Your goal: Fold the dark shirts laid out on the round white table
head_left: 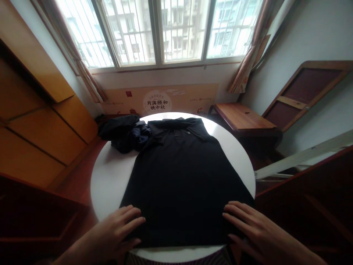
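At the left, a dark clothes pile point(124, 132) sits on the round white worktop point(107, 184), against the black shirt point(182, 176) — a tug on the shirt could well drag the pile along. The shirt lies spread across the middle, buttons up; at the right its lower side reaches the rim, so an uneven pull might slide cloth over the edge. The left hand point(122, 225) has its fingers nearly straight, touching the left hem corner; the right hand point(249, 222) curves loosely over the right one — whether either thumb pinches cloth, I cannot tell.
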`<state>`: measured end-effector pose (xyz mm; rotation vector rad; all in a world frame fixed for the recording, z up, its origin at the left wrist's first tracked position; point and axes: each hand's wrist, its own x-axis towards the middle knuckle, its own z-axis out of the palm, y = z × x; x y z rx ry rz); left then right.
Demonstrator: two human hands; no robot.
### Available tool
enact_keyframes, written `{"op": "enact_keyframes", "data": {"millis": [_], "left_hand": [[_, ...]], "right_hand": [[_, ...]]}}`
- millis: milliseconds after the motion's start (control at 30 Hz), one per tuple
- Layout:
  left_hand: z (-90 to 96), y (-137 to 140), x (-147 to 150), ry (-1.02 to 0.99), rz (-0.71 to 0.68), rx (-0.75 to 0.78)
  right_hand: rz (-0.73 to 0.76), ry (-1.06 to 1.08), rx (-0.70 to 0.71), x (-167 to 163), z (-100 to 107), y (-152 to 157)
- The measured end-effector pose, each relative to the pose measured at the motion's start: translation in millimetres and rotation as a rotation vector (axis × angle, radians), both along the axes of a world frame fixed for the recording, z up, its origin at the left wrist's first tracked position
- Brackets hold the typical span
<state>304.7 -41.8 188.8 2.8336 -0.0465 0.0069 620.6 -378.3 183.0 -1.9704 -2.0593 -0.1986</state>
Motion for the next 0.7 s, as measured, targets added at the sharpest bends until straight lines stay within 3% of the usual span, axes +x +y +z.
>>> {"op": "enact_keyframes", "data": {"millis": [200,300,400,533,633,700], "left_hand": [[4.3,-13.3,3.0,0.119,0.022,-0.117],[18.7,-6.6,8.9,0.234,0.005,-0.233],[38.2,18.6,39.3,0.289,-0.09,-0.299],[56.5,86.5,140.3,-0.017,0.01,-0.241],[58.8,146.5,240.4,-0.225,0.208,-0.21],[55.7,180.7,300.0,-0.318,0.396,-0.107]], "right_hand": [[0.029,0.084,-0.097,-10.5,1.2,-3.8],[0.035,0.157,-0.202,-9.7,17.7,-2.9],[0.038,0.269,-0.262,16.4,41.4,19.2],[-0.015,0.372,-0.137,99.9,64.6,104.6],[-0.206,0.349,-0.013,167.8,70.6,196.9],[-0.344,0.309,-0.01,201.6,71.0,257.6]]}}
